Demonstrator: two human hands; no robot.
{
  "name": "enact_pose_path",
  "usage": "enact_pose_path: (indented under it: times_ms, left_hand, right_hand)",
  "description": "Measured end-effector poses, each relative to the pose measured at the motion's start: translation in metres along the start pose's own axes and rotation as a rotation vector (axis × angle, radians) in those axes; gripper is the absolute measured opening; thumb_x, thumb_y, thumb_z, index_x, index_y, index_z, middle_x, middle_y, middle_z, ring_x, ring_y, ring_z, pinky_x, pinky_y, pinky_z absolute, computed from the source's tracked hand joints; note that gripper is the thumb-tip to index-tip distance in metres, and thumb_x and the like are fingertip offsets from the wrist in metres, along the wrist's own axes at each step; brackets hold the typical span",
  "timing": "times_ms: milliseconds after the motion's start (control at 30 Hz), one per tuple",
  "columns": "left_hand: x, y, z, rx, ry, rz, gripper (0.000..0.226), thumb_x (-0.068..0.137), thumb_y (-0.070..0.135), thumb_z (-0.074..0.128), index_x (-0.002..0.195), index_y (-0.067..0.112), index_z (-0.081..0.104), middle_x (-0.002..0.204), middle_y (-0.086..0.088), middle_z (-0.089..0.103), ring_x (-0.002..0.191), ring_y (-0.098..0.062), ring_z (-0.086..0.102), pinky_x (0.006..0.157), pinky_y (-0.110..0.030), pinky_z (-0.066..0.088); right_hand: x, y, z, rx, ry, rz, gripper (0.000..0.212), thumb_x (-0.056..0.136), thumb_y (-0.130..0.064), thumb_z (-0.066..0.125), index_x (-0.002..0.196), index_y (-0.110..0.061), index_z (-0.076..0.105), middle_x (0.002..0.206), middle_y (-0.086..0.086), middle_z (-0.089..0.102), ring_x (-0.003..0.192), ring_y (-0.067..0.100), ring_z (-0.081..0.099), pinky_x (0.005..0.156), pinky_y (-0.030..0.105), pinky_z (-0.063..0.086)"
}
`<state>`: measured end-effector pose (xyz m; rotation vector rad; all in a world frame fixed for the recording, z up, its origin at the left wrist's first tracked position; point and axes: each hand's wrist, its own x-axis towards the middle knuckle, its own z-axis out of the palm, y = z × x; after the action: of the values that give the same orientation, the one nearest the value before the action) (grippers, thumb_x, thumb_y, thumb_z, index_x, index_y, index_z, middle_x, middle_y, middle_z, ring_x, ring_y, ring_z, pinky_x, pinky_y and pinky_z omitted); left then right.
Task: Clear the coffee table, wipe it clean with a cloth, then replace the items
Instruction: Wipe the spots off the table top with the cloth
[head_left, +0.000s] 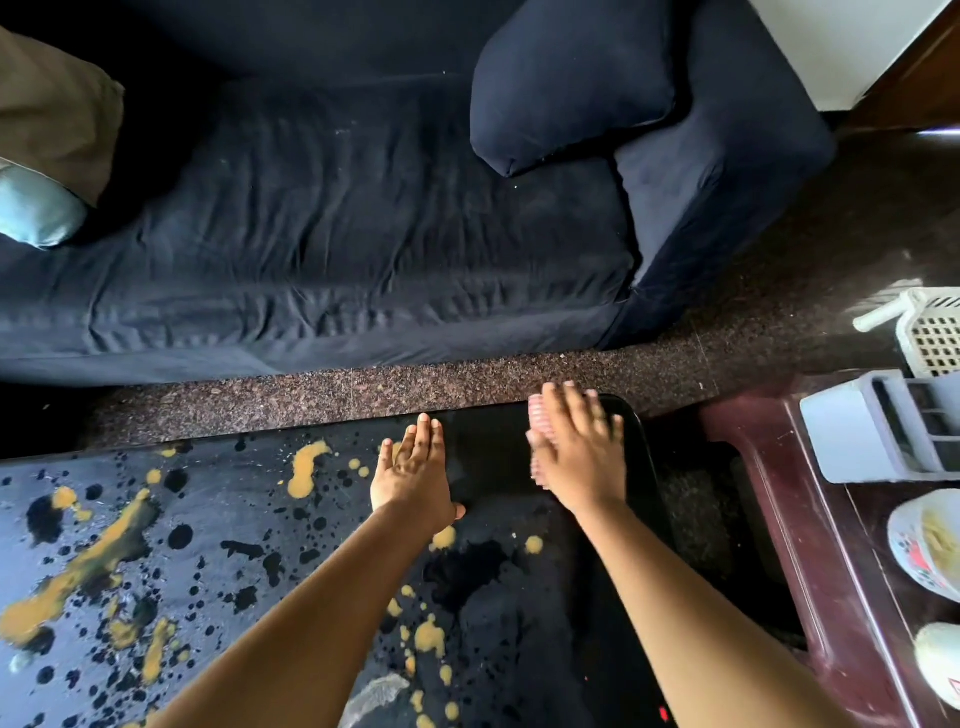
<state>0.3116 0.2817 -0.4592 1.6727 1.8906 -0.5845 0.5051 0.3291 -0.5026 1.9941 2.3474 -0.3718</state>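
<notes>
The black glass coffee table fills the lower part of the view, spattered with yellow-orange smears and dark drops. My left hand lies flat on the glass with straight fingers, near the far edge. My right hand presses flat on a pink cloth at the table's far right corner; the hand is blurred. Most of the cloth is hidden under the palm.
A dark blue sofa with a cushion stands beyond a strip of speckled floor. On a dark red side table at the right are a grey holder, a patterned bowl and a white basket.
</notes>
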Motion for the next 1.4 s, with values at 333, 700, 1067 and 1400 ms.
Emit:
enact_pose_path:
  times_ms: [333,700,1067,1400]
  left_hand:
    - [-0.001,0.001,0.000,-0.059,0.003,0.011,0.112,0.082,0.064,0.053,0.149,0.010,-0.018,0.155,-0.006,-0.026,0.146,-0.020,-0.015,0.119,-0.041,-0.006]
    - [-0.001,-0.004,0.003,-0.058,0.008,0.026,0.109,0.083,0.060,0.055,0.149,0.012,-0.019,0.156,-0.005,-0.026,0.146,-0.018,-0.016,0.119,-0.040,-0.006]
    - [0.001,-0.006,0.007,-0.082,0.014,0.025,0.109,0.085,0.054,0.058,0.148,0.013,-0.020,0.156,-0.002,-0.027,0.145,-0.017,-0.017,0.117,-0.040,-0.007]
    - [0.001,-0.013,0.013,-0.120,0.063,0.042,0.111,0.081,0.057,0.061,0.150,0.017,-0.016,0.157,0.002,-0.023,0.146,-0.013,-0.015,0.117,-0.041,-0.007]
  right_hand:
    - [-0.040,-0.056,0.024,-0.007,-0.013,-0.323,0.071,0.084,-0.048,0.055,0.146,-0.030,0.027,0.155,0.001,0.027,0.142,0.028,0.026,0.108,0.056,0.031]
    - [-0.064,-0.070,0.027,0.045,0.093,-0.199,0.066,0.084,-0.043,0.055,0.144,-0.026,0.035,0.153,0.004,0.032,0.140,0.029,0.030,0.108,0.055,0.031]
    - [-0.074,-0.044,0.024,0.097,0.120,0.169,0.067,0.084,-0.039,0.055,0.145,-0.021,0.035,0.153,0.010,0.030,0.141,0.032,0.028,0.108,0.054,0.027]
    - [-0.096,-0.016,0.028,0.014,0.093,0.070,0.064,0.087,-0.046,0.043,0.147,-0.025,0.031,0.156,0.003,0.025,0.142,0.027,0.025,0.107,0.057,0.028]
